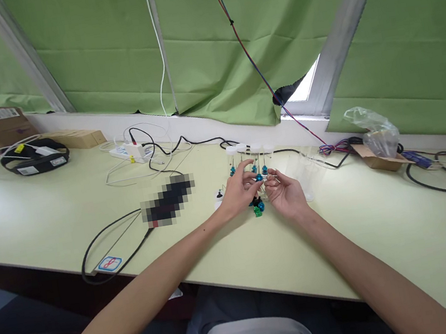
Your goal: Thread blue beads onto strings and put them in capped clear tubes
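Just behind my hands stands a white-topped row (241,147). In front of it, my left hand (239,191) pinches a small blue piece (259,177), fingertips nearly together; my right hand (286,193) curls alongside, its hold unclear. Probably light, stiff, slick: grip its sides.

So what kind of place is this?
It looks like a shared workroom, perhaps a workshop or classroom, though I can't be sure. There's a long pale table with a sticker near its edge, a power strip with cables, and green curtains over the windows.
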Demonstrator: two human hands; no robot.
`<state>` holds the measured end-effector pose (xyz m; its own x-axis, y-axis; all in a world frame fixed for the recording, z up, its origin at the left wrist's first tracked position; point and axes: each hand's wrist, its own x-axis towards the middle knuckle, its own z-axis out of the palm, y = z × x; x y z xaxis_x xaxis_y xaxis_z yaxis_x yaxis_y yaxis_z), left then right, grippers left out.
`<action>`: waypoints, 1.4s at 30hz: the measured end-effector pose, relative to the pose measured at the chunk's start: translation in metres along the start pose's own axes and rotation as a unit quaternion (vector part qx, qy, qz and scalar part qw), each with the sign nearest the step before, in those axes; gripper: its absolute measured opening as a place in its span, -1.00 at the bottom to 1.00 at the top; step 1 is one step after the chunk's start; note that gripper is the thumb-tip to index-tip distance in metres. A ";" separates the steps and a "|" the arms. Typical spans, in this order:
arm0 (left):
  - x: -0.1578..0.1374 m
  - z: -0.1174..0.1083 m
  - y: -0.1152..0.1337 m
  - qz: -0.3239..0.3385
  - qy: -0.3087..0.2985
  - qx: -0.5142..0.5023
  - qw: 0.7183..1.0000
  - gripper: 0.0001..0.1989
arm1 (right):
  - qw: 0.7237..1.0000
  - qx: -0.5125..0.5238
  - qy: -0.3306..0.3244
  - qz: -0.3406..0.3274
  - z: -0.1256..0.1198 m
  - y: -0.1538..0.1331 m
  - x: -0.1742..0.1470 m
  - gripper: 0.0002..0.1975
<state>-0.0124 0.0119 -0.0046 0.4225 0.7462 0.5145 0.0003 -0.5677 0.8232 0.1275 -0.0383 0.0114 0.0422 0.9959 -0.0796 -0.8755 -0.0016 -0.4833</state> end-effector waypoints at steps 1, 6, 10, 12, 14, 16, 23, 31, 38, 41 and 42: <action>0.000 0.000 0.000 0.000 -0.001 0.000 1.000 -0.40 | 1.000 0.002 0.000 0.002 0.000 0.000 0.000 -0.75; 0.000 -0.001 0.000 0.002 0.001 0.007 1.000 -0.39 | 1.000 -0.005 -0.005 0.005 -0.002 -0.001 0.002 -0.80; 0.001 -0.001 0.001 0.000 0.004 0.010 1.000 -0.38 | 1.000 -0.009 -0.012 0.007 -0.003 -0.001 0.003 -0.83; 0.001 -0.001 0.001 -0.001 0.005 0.007 1.000 -0.38 | 1.000 -0.002 -0.012 0.006 -0.003 -0.001 0.002 -0.81; 0.001 -0.001 0.002 -0.001 0.005 0.008 1.000 -0.38 | 1.000 0.004 -0.013 0.004 -0.002 -0.001 0.001 -0.77; 0.000 0.000 0.002 0.000 0.005 0.011 1.000 -0.37 | 1.000 0.008 -0.019 0.000 -0.001 0.000 0.001 -0.75; 0.000 0.000 0.000 0.001 0.003 0.017 1.000 -0.38 | 0.999 -0.027 -0.021 -0.026 -0.005 0.002 0.005 -0.73; -0.001 0.000 -0.001 0.003 -0.004 0.020 1.000 -0.38 | 0.990 -0.129 -0.016 -0.064 -0.007 0.006 0.003 -0.67; -0.001 0.000 0.002 0.000 -0.002 0.022 1.000 -0.39 | 0.970 -0.216 -0.005 -0.114 -0.008 0.008 0.002 -0.60; -0.001 0.000 0.002 -0.006 0.000 0.023 1.000 -0.38 | 0.963 -0.239 0.022 -0.123 -0.007 0.008 0.002 -0.59; -0.001 0.000 0.002 -0.007 0.000 0.025 1.000 -0.38 | 0.959 -0.250 0.029 -0.131 -0.007 0.009 0.001 -0.59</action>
<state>-0.0126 0.0100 -0.0041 0.4224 0.7540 0.5030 0.0518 -0.5741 0.8172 0.1233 -0.0376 0.0011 0.2686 0.9613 0.0608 -0.4920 0.1912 -0.8493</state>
